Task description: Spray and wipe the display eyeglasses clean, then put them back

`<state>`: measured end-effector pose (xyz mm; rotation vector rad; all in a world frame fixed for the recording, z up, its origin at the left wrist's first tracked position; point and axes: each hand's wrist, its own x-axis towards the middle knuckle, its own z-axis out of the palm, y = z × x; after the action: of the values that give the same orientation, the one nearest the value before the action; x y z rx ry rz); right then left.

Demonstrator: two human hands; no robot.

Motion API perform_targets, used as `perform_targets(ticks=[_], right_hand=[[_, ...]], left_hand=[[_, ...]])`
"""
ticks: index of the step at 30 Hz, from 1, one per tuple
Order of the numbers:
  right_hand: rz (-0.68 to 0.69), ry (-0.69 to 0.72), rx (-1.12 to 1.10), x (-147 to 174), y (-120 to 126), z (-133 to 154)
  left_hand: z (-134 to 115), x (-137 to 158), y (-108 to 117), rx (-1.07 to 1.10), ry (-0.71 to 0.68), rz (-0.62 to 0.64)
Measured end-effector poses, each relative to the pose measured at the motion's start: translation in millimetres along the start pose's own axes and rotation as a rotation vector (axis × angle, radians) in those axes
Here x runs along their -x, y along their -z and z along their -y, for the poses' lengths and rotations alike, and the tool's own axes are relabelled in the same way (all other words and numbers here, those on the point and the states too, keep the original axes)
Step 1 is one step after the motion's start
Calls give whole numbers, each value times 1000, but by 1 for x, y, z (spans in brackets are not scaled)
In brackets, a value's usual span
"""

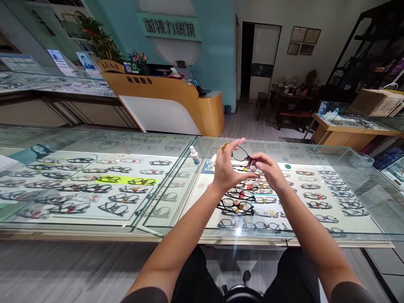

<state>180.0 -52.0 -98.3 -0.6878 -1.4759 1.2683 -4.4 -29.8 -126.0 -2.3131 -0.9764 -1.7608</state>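
A pair of thin dark-rimmed eyeglasses [240, 154] is held up above the glass display counter, between my two hands. My left hand [224, 166] is at one end of the frame, its thumb and index finger curved wide apart around the near rim. A small brownish piece shows by its fingers; I cannot make out what it is. My right hand [269, 169] pinches the other end of the frame, close to a lens. Under my hands, rows of eyeglasses [235, 205] lie inside the glass display case [372, 198], partly hidden by my hands and forearms.
A small white bottle [195, 155] stands on the glass, left of my hands. Another display case [78, 143] with eyeglasses adjoins on the left. Beyond are a wooden reception desk [210, 111], a cardboard box [377, 102] and a dark table [290, 94]. A stool base [243, 292] is below.
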Motion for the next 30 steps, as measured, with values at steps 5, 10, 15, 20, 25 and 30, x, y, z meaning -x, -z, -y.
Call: perform_targets(ticks=[5, 10, 15, 20, 25, 30], right_hand=[[-13, 296, 370, 6, -14, 62], [-125, 539, 607, 12, -19, 101], [-93, 592, 728, 17, -15, 107], [-40, 596, 761, 19, -12, 108], [-89, 577, 774, 19, -10, 110], [-186, 559, 781, 17, 0, 111]], left_hand=[[-30, -43, 19, -35, 22, -184], [-58, -81, 33, -26, 36, -232], [-64, -82, 39, 29, 25, -217], [-59, -76, 44, 68, 53, -156], [-59, -76, 52, 124, 76, -118], [-64, -76, 62, 175, 116, -85]])
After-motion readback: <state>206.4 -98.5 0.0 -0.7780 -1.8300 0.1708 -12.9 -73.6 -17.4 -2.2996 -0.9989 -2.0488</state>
